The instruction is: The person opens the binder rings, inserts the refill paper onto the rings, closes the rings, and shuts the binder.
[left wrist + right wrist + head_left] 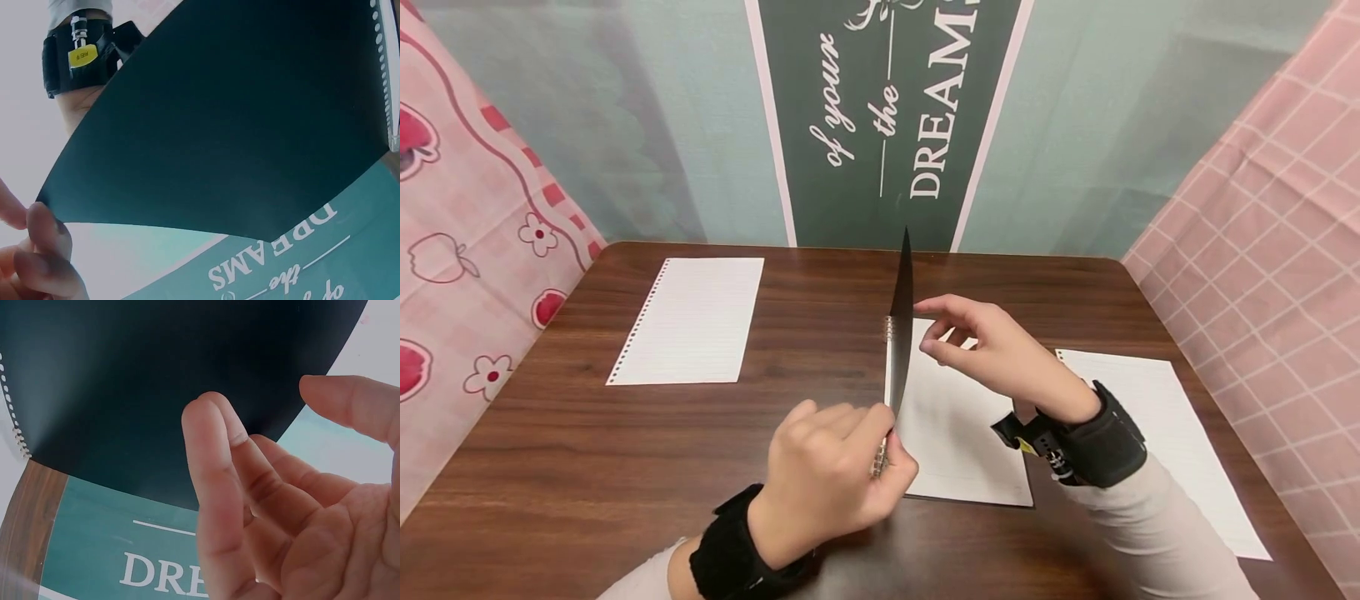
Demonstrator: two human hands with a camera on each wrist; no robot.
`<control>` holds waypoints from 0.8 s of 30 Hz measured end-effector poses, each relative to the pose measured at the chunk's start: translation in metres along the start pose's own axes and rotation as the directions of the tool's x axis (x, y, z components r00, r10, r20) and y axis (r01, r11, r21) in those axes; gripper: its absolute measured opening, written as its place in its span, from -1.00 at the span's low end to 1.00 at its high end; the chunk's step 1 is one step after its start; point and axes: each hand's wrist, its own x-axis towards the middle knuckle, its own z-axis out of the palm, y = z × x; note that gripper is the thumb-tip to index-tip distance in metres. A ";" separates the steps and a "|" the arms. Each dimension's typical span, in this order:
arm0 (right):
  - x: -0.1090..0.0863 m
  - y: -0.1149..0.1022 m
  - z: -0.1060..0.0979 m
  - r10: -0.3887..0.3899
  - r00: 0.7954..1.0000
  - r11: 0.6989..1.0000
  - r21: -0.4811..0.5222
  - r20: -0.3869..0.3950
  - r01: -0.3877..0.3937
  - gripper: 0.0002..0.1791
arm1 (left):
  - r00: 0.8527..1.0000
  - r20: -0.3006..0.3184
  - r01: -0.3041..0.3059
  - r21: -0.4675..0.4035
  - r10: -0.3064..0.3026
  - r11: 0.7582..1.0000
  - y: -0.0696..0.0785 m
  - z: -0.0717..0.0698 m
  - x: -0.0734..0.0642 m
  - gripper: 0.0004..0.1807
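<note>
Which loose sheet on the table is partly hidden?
The loose lined sheet at right; the right sleeve hides part of it. The left sheet shows whole.

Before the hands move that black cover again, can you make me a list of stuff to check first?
1. Left hand pinching the black cover: ok, at a corner.
2. Right hand touching the cover: cannot tell; its fingers are very close.
3. White page lying flat: ok.
4. Left loose sheet away from both hands: ok.
5. Right loose sheet fully in sight: not ok; the right sleeve hides part of it.
</note>
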 end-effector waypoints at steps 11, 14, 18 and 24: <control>0.005 0.002 0.008 -0.027 0.998 0.999 -0.036 0.053 0.029 -0.57 | 0.968 0.218 0.107 0.076 -0.121 0.991 -0.007 -0.026 0.000 -0.82; 0.006 0.007 0.006 -0.025 0.998 0.999 -0.037 0.049 0.027 -0.56 | 0.957 0.253 0.127 0.086 -0.145 0.988 -0.010 -0.030 -0.002 -0.84; 0.005 0.015 0.002 0.001 0.999 0.999 -0.033 0.035 0.000 -0.56 | 0.946 0.273 0.152 0.106 -0.176 0.983 -0.015 -0.033 -0.003 -0.87; 0.002 0.032 -0.004 0.052 0.998 0.997 -0.052 0.024 -0.051 -0.54 | 0.949 0.259 0.149 0.139 -0.181 0.979 -0.022 -0.034 -0.005 -0.81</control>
